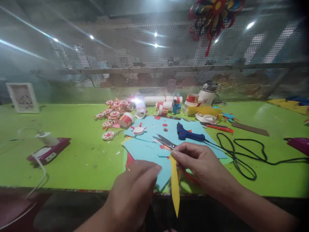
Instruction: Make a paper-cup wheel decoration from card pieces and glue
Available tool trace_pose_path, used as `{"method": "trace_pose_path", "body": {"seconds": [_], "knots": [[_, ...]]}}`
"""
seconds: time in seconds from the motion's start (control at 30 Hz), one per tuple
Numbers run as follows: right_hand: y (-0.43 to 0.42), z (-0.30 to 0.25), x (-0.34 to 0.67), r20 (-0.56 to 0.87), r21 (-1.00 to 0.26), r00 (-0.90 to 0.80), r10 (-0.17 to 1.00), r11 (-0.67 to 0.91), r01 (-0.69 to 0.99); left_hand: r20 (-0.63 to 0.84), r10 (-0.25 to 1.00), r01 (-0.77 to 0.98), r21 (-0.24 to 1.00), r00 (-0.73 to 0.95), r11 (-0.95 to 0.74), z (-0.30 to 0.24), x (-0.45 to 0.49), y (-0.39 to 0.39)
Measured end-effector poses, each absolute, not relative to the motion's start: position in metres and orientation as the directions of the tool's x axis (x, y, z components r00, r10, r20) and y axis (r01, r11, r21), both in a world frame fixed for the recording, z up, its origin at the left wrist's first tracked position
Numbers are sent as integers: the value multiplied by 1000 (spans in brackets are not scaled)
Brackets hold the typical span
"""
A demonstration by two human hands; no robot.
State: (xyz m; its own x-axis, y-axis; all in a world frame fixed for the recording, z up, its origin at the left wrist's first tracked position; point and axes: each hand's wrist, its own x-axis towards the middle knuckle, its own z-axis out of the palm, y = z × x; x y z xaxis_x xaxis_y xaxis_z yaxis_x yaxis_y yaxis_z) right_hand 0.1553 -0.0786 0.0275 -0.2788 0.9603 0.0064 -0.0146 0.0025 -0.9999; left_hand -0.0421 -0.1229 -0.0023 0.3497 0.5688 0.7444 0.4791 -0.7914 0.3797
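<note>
My right hand (199, 159) pinches a pointed yellow paper strip (175, 190), which hangs down past the table's front edge. Scissors (166, 141) show their blades beyond that hand and a red handle below it; whether the fingers also hold them I cannot tell. My left hand (135, 190), slightly blurred, is to the left of the strip with its fingers curled closed; what they hold, if anything, is hidden. Under both hands spread light blue paper sheets (145, 149). On them lie a blue glue gun (190, 133), red paper scraps (165, 125) and a white disc with red tabs (138, 129).
Several decorated discs (116, 112) are heaped behind, beside paper cups (126, 119). Farther back stands a white bottle (207, 93). A black cable (241, 153) loops at right, near a red utility knife (219, 128). At left sit a purple power strip (51, 151) and a picture frame (23, 98).
</note>
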Motion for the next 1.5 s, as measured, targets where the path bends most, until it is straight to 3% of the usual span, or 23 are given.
{"method": "trace_pose_path", "body": {"seconds": [0.07, 0.1, 0.2, 0.5, 0.7, 0.9, 1.03, 1.3, 1.5], "knots": [[-70, 25, 149, -35, -999, -316, 948, -46, -27, 750, 360, 478, 66, 555, -876, 0, -50, -116], [-67, 24, 144, -58, -997, -345, 937, -73, -32, 714, 306, 460, -25, 629, -887, 2, -53, -113], [-59, 21, 132, -116, -991, -402, 908, -135, -19, 642, 243, 422, -139, 727, -896, 9, -59, -101], [-39, 24, 116, -151, -987, -404, 902, -158, 15, 663, 164, 334, -138, 731, -932, 6, -72, -70], [-21, 28, 118, -42, -982, -375, 926, 31, 186, 626, 136, 318, -189, 768, -929, 9, -72, -58], [-9, 37, 137, 142, -880, -281, 949, 251, 403, 592, 220, 380, -158, 775, -912, 4, -66, -43], [-2, 39, 147, 280, -791, -229, 932, 359, 496, 578, 224, 421, -232, 784, -877, -16, -58, -34], [2, 23, 148, 267, -741, -261, 928, 371, 560, 642, 189, 506, -354, 743, -787, -45, -55, -26], [22, 36, 168, 341, -640, -234, 911, 407, 652, 677, 163, 515, -358, 718, -778, -43, -61, -26]]}}
